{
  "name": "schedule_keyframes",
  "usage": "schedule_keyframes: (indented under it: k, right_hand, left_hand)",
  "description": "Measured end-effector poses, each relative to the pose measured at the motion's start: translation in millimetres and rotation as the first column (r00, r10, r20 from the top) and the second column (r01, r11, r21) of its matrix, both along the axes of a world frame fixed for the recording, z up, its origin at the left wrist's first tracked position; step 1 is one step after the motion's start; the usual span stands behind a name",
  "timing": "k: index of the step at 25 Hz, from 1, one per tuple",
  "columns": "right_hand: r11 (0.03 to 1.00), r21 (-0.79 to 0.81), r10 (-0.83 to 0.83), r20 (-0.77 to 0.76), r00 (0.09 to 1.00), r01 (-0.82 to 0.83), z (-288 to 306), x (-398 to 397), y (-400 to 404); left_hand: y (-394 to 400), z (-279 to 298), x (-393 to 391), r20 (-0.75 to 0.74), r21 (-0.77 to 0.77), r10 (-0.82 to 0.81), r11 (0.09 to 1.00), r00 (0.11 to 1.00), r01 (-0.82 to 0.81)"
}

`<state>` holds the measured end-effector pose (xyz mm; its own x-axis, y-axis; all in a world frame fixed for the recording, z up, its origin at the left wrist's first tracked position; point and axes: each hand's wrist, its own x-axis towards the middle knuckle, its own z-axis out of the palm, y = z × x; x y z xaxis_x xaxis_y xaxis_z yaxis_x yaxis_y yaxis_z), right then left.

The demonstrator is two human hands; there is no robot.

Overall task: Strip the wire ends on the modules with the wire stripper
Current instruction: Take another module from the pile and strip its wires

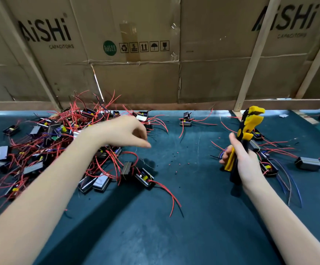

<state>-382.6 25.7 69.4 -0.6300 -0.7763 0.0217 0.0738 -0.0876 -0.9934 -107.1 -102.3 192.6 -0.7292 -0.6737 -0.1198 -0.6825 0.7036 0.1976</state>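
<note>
My right hand [245, 159] grips the handles of the yellow and black wire stripper [248, 129], which stands upright with its jaws at the top. My left hand [124, 131] hovers over the right edge of a big pile of black modules [50, 142] with tangled red wires. Its fingers hang loosely curled, and I see nothing in them. Two modules [134, 172] with red wires lie just below that hand. A smaller group of modules [268, 167] with red and blue wires lies behind my right hand.
The dark teal mat [174, 217] covers the bench; small bits of cut insulation [176, 163] lie scattered at its middle. A cardboard wall [136, 77] on wooden slats closes the back. Single modules lie at the far middle [186, 119] and far right [308, 163].
</note>
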Motion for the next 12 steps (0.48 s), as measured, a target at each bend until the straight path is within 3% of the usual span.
schedule_keyframes:
  k: [3, 5, 7, 9, 12]
  right_hand:
    - [1.000, 0.002, 0.001, -0.002, 1.000, -0.001, 0, 0, 1]
    - [1.000, 0.006, 0.000, -0.005, 1.000, 0.000, 0, 1, 1]
    - [1.000, 0.006, 0.005, -0.004, 1.000, -0.005, 0, 1, 0]
    - [1.000, 0.004, 0.004, -0.008, 1.000, -0.004, 0, 1, 0]
    - [1.000, 0.014, 0.002, -0.014, 1.000, -0.002, -1, -1, 0]
  left_hand:
    - [23, -30, -14, 0.233, 0.171, -0.130, 0.981, 0.964, 0.091]
    - [31, -48, -19, 0.416, 0.096, -0.145, 0.989, 0.898, 0.116]
    - [35, -48, -24, 0.470, -0.002, -0.153, 0.985, 0.869, 0.175]
    - [34, -35, -24, 0.313, 0.079, -0.255, 0.967, 0.915, 0.243]
    - [25, -4, -27, -0.197, 0.342, -0.272, 0.881, 0.942, 0.326]
